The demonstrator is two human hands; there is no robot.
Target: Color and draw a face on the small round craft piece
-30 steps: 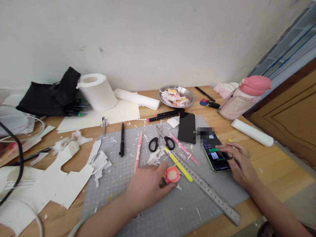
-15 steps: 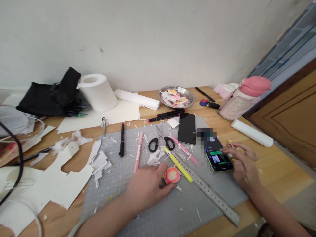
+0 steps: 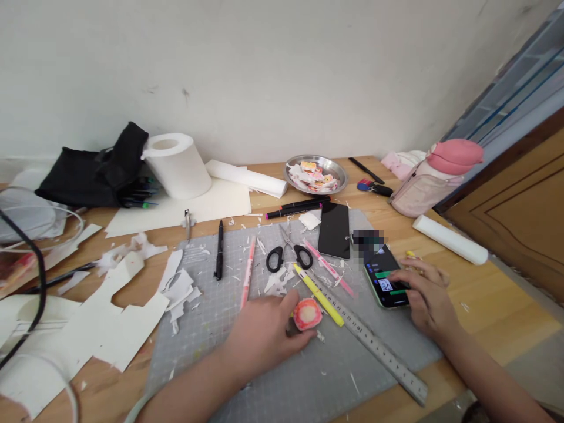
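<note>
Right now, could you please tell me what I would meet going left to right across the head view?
Black pouch, thick white roll, black pen, salmon marker, red-edged piece, dark-screened phone, lit phone, pink-lidded bottle.

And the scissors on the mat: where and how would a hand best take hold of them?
Probably by the black handle loops, coming from the wearer's side: the scissors lie flat, their loops spread apart and turned toward the wearer, with the blades pointing away.
</note>
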